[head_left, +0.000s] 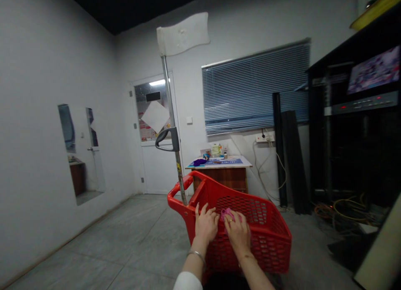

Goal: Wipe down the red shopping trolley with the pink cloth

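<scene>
A red plastic shopping cart [269, 240] with perforated sides stands in front of me. My left hand [206, 222] rests at the cart's near rim, its fingers spread and nothing seen in it. Just to its right, my right hand [238, 231] is closed on a pink cloth [226, 213] at the same rim. A metal pole [168, 98] with a grey grip [169, 139] rises from the cart's handle end and bears a whitish plate [184, 34] at its top.
Behind the cart is a small wooden table [219, 177] with small items on it. A white door [156, 165] is at the back left, a wall mirror [82, 156] at the left. A black rack [351, 148] stands right, with cables [347, 210] on the floor.
</scene>
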### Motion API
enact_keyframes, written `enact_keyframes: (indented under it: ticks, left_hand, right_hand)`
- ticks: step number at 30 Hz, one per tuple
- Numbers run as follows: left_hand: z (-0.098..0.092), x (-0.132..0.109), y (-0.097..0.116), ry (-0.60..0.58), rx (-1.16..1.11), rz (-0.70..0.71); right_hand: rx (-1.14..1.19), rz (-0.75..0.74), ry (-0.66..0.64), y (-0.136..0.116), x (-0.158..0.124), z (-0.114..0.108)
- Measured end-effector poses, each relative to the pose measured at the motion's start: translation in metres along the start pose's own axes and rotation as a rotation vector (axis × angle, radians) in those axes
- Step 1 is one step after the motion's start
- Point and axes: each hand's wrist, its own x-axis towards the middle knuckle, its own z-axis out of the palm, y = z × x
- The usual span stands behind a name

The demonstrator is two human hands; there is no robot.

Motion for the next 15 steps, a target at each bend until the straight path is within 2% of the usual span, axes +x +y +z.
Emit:
enact_keyframes:
  ticks: [2,4,9,11,13,15]
  left_hand:
    - [-0.001,-0.001,-0.002,-0.003,0.006,0.001]
    - [-0.003,-0.001,-0.004,-0.003,0.009,0.005]
    - [-0.003,-0.002,-0.004,0.009,0.018,-0.007]
    - [-0.001,-0.001,-0.003,0.009,0.015,-0.008]
    - [0.000,-0.001,-0.001,0.009,0.007,-0.009]
    - [0.002,0.000,0.001,0.012,0.003,-0.012]
  right_hand:
    - [0.008,0.006,-0.011,-0.008,0.003,0.001]
    - [0.012,-0.006,-0.024,0.007,-0.001,-0.003]
    - [-0.045,-0.017,-0.047,0.091,-0.023,-0.024]
    - [-0.044,-0.009,-0.032,0.114,-0.028,-0.029]
    - [-0.045,0.035,0.015,0.118,-0.027,-0.028]
    - [-0.034,0.068,0.060,0.100,-0.022,-0.023]
